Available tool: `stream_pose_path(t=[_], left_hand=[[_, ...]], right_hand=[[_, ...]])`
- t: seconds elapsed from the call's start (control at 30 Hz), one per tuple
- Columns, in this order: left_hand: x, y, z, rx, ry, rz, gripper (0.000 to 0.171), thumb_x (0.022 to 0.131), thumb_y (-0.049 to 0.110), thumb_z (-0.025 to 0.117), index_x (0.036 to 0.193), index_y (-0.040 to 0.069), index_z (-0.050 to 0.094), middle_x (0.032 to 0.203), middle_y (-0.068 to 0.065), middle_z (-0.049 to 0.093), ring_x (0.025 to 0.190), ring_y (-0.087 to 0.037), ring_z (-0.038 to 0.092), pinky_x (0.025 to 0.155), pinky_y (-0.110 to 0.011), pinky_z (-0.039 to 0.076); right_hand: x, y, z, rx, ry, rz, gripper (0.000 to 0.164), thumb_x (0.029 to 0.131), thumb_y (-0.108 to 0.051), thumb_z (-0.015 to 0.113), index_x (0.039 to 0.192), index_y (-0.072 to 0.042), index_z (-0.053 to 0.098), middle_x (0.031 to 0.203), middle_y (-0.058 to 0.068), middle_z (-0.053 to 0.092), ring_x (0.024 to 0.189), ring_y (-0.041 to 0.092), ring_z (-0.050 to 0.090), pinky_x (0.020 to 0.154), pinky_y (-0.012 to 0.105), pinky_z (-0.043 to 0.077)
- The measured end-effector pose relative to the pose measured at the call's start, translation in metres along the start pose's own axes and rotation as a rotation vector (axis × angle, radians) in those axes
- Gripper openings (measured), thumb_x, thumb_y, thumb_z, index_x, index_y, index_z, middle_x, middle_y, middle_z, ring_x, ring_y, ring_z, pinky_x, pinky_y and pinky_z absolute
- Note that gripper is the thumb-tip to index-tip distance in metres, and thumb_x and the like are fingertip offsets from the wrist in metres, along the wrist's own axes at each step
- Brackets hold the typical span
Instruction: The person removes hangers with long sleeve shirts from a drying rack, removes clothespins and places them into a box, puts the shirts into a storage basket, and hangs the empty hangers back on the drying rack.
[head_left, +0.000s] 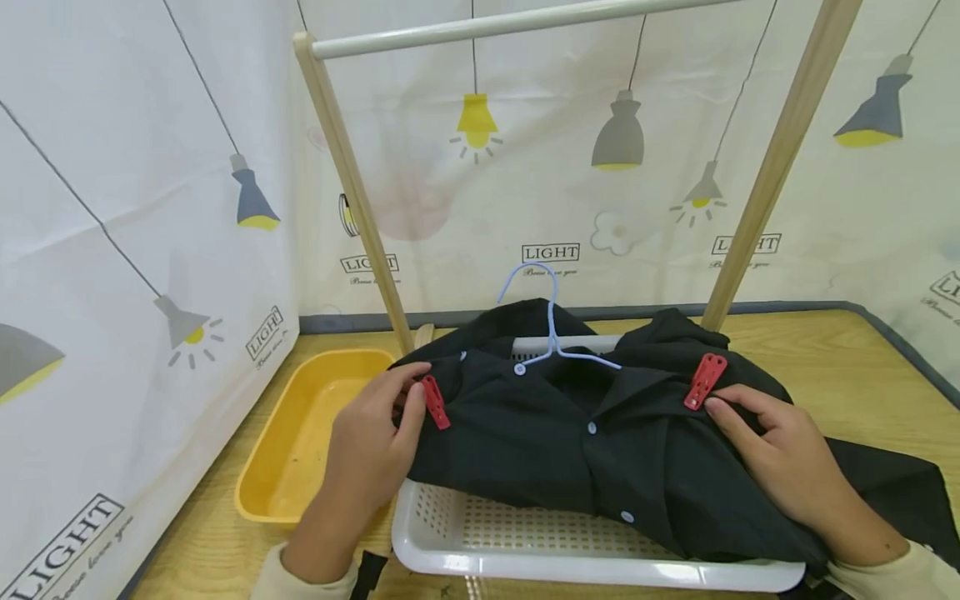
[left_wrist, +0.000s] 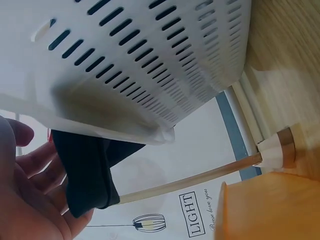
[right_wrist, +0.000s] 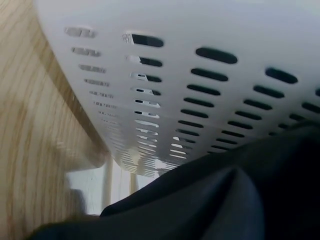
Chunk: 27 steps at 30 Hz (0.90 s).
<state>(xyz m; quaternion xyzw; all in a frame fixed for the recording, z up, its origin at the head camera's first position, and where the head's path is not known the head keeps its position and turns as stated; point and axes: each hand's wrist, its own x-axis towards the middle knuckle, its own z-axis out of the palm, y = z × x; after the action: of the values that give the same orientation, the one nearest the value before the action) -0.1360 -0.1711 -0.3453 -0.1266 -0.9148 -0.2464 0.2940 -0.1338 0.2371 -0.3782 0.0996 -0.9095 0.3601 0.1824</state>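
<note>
A black button-up shirt (head_left: 540, 433) with pale buttons lies draped over a white perforated basket (head_left: 600, 571). A light blue hanger (head_left: 553, 321) sits inside its collar, hook upward. One red clothespin (head_left: 436, 404) is on the left shoulder, and another red clothespin (head_left: 705, 382) is on the right shoulder. My left hand (head_left: 371, 442) holds the shirt's edge beside the left clothespin; dark cloth (left_wrist: 85, 170) lies against its fingers in the left wrist view. With thumb and index finger, my right hand (head_left: 787, 454) pinches the shirt beside the right clothespin. Cloth hides that hand in the right wrist view.
A rack with wooden posts (head_left: 780, 167) and a white top bar (head_left: 480, 29) rises behind the basket. Left of the basket stands a yellow tray (head_left: 281, 450). A sleeve (head_left: 892, 483) spreads over the wooden table (head_left: 795, 342) at right. Lamp-patterned cloth walls surround the table.
</note>
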Motion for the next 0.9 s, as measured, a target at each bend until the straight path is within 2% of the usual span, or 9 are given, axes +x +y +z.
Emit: stream_pose_path(t=[0.1, 0.23, 0.43, 0.57, 0.9], left_hand=[[0.0003, 0.0000, 0.0010, 0.006, -0.034, -0.021, 0.028, 0.101, 0.027, 0.056, 0.123, 0.014, 0.068, 0.100, -0.002, 0.072, 0.086, -0.016, 0.065, 0.081, -0.038, 0.057], [0.0001, 0.0005, 0.0015, 0.004, -0.092, -0.068, 0.031, 0.102, 0.030, 0.055, 0.125, 0.014, 0.068, 0.105, -0.004, 0.074, 0.089, -0.018, 0.067, 0.086, -0.040, 0.057], [0.0010, -0.0001, 0.0015, -0.011, -0.172, -0.151, 0.035, 0.102, 0.033, 0.054, 0.130, 0.016, 0.066, 0.100, -0.003, 0.073, 0.085, -0.018, 0.064, 0.081, -0.038, 0.056], [0.0008, -0.0015, 0.0020, -0.019, -0.237, -0.206, 0.039, 0.104, 0.038, 0.050, 0.135, 0.017, 0.063, 0.107, -0.004, 0.074, 0.091, -0.021, 0.066, 0.086, -0.041, 0.056], [0.0033, -0.0011, 0.0009, -0.009, -0.267, -0.220, 0.042, 0.104, 0.043, 0.047, 0.136, 0.019, 0.061, 0.128, -0.008, 0.069, 0.111, -0.028, 0.068, 0.098, -0.049, 0.052]], right_hand=[[0.0003, -0.0005, -0.0004, -0.002, -0.006, 0.003, 0.014, 0.099, -0.022, 0.063, 0.107, -0.014, 0.071, 0.099, 0.006, 0.071, 0.085, -0.009, 0.051, 0.072, 0.010, 0.039], [0.0002, -0.0013, -0.0003, -0.002, -0.008, 0.002, 0.014, 0.099, -0.021, 0.063, 0.107, -0.014, 0.072, 0.100, 0.008, 0.071, 0.085, -0.010, 0.051, 0.072, 0.010, 0.039], [0.0006, -0.0024, 0.0008, 0.003, -0.005, 0.002, 0.014, 0.099, -0.022, 0.063, 0.107, -0.014, 0.071, 0.101, 0.009, 0.072, 0.086, -0.011, 0.051, 0.073, 0.010, 0.039], [0.0000, -0.0024, 0.0004, 0.002, -0.010, 0.008, 0.014, 0.099, -0.022, 0.063, 0.107, -0.014, 0.072, 0.101, 0.009, 0.072, 0.086, -0.012, 0.050, 0.072, 0.010, 0.040], [0.0005, -0.0026, 0.0001, 0.006, -0.003, 0.002, 0.015, 0.099, -0.022, 0.062, 0.107, -0.013, 0.071, 0.101, 0.009, 0.072, 0.085, -0.011, 0.051, 0.071, 0.010, 0.040]])
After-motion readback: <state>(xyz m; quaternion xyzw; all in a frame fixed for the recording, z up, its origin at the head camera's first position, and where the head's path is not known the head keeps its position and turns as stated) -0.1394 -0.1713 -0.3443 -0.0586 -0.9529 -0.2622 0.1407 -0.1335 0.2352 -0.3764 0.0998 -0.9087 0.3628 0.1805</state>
